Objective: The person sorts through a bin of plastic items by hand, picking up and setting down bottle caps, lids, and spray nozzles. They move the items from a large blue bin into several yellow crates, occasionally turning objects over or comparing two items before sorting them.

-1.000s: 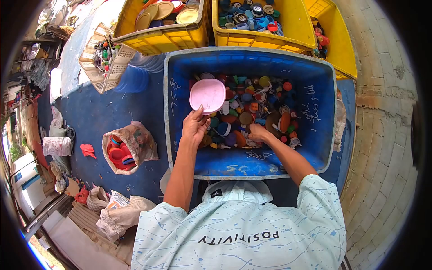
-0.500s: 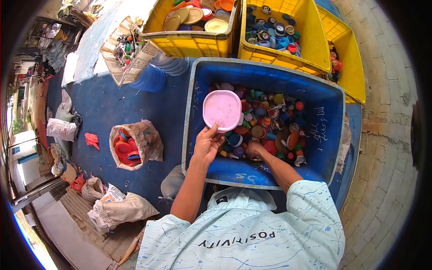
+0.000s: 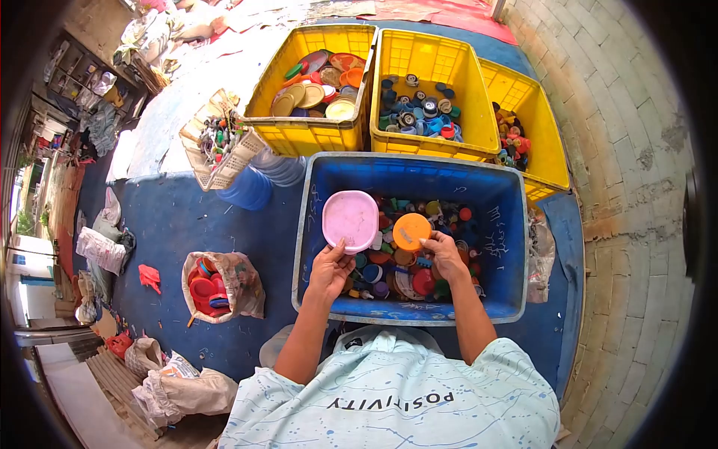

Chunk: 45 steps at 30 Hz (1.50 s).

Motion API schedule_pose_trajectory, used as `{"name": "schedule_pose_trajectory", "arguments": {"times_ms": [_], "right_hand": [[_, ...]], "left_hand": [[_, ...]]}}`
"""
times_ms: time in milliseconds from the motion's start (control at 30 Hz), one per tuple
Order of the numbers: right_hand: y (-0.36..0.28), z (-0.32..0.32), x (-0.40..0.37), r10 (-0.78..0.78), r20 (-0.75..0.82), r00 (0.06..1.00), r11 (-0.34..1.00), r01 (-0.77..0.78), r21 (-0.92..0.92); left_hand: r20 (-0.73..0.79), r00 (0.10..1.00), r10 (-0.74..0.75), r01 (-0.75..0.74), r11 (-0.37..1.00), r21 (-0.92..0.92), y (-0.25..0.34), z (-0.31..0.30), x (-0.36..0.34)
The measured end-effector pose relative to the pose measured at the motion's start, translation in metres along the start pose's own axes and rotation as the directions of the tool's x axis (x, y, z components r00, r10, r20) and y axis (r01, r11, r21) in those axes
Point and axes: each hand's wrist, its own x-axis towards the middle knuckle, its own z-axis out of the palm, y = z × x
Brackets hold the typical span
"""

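A pink rounded-square lid (image 3: 350,221) is pinched at its lower edge by my left hand (image 3: 331,271). Between the thumb and fingers of my right hand (image 3: 447,258) is a round orange lid (image 3: 411,232), gripped at its right edge. Both lids are held up over the blue crate (image 3: 419,166), side by side and apart. Inside that crate lies a mixed heap of small plastic caps and lids (image 3: 423,282) in many colours, partly hidden by my hands and the two lids.
Beyond the blue crate stand three yellow crates: one with larger lids (image 3: 313,126), one with mostly blue and dark caps (image 3: 437,138), one with reddish caps (image 3: 540,153). A white basket (image 3: 217,161) and a sack of red lids (image 3: 243,288) are at left; a block wall (image 3: 621,224) runs along the right.
My right hand has come up out of the heap with the orange lid. My left hand still holds the pink lid. The view has tilted, showing more of the yellow crates.
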Motion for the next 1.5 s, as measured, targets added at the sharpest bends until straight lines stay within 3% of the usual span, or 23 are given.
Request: {"name": "schedule_pose_trajectory", "arguments": {"times_ms": [100,200,333,833,967,1067,1167,1333,1500], "right_hand": [[-0.023,0.017,-0.035,-0.049,0.019,0.999,0.953,0.042,0.299],[-0.023,0.018,-0.052,-0.12,0.177,0.977,0.847,0.008,0.531],[-0.03,0.028,-0.074,-0.171,0.281,0.944,0.781,-0.044,0.623],[-0.029,0.057,-0.098,-0.159,0.149,0.976,0.804,0.04,0.593],[-0.02,0.083,-0.088,-0.235,0.158,0.959,0.842,0.12,0.526],[-0.032,0.13,-0.091,-0.262,0.067,0.963,0.895,0.216,0.391],[-0.028,0.171,-0.076,-0.258,0.14,0.956,0.927,0.204,0.315],[-0.013,0.271,-0.039,-0.178,0.178,0.968,0.942,0.116,0.314],[0.018,0.394,-0.007,-0.121,0.105,0.987,0.942,0.081,0.325]], "left_hand": [[0.018,1.0,0.018,-0.018,1.0,-0.008,-0.006,0.005,-0.01],[0.022,0.999,0.036,-0.036,0.999,0.0,-0.012,0.009,-0.022],[0.006,0.999,0.041,-0.041,0.999,-0.001,-0.024,0.012,-0.035],[-0.015,0.996,0.083,-0.082,0.994,0.076,-0.021,0.016,-0.058],[-0.01,0.996,0.09,-0.089,0.994,0.059,-0.002,-0.005,-0.055],[-0.039,0.996,0.085,-0.085,0.996,0.02,0.022,-0.023,-0.054],[-0.039,0.995,0.092,-0.093,0.996,-0.019,0.052,-0.052,-0.05],[-0.001,0.997,0.076,-0.075,0.993,-0.088,0.12,-0.125,-0.03],[-0.014,1.0,0.024,-0.024,0.997,-0.069,0.218,-0.212,-0.006]]}}
